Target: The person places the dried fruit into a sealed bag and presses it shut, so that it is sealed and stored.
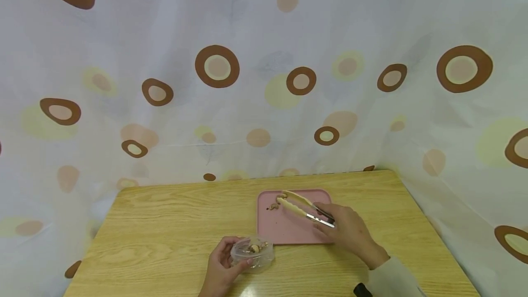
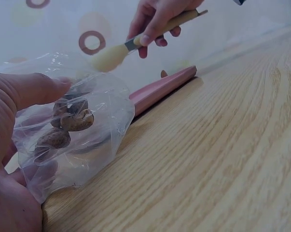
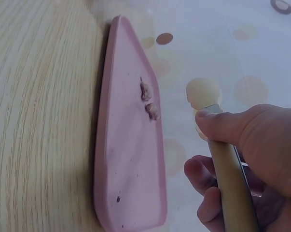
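My left hand (image 1: 222, 262) grips a clear plastic bag (image 2: 102, 121), thumb across its near side, at the front of the table. Inside it lie several brown, curved nuts (image 2: 77, 120) that look like cashews. My right hand (image 1: 350, 227) holds metal tongs (image 1: 294, 207) with cream-coloured, scalloped tips. In the head view the two tong arms stand apart over the back left part of a pink tray (image 1: 284, 230). A few similar brown nuts (image 3: 152, 111) lie on that tray, close to the tong tips in the head view.
Small dark crumbs (image 3: 118, 199) dot the tray. It rests on a light wood-grain table (image 1: 177, 214), to the right of and beyond the bag. A pale patterned curtain (image 1: 247, 104) hangs behind the table and along its right side.
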Demonstrator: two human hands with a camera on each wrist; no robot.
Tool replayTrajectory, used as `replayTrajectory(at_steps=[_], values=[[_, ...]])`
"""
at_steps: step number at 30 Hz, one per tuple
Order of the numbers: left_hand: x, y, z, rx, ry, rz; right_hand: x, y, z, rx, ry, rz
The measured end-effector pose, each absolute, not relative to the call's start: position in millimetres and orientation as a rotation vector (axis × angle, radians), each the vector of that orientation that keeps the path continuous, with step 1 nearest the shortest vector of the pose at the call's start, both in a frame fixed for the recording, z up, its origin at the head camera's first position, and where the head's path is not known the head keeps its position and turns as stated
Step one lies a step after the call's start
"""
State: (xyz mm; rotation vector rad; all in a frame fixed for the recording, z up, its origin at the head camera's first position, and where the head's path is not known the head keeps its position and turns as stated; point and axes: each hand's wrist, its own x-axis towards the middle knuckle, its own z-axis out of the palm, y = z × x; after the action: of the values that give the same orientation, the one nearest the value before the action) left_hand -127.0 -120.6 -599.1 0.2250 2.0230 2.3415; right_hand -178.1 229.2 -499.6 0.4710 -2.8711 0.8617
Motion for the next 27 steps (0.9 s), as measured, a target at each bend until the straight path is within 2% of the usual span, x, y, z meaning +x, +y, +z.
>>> replayTrajectory(at_steps=[16,27], values=[[-126.7,-120.6,-597.9,0.208,2.016,2.323,-147.8,209.0,-471.7,0.655,-2.758,0.979],[-127.3,-121.7,-600.1,0.255,2.026,2.322,-137.3,200.7,-466.9,0.847,-2.79,1.105]])
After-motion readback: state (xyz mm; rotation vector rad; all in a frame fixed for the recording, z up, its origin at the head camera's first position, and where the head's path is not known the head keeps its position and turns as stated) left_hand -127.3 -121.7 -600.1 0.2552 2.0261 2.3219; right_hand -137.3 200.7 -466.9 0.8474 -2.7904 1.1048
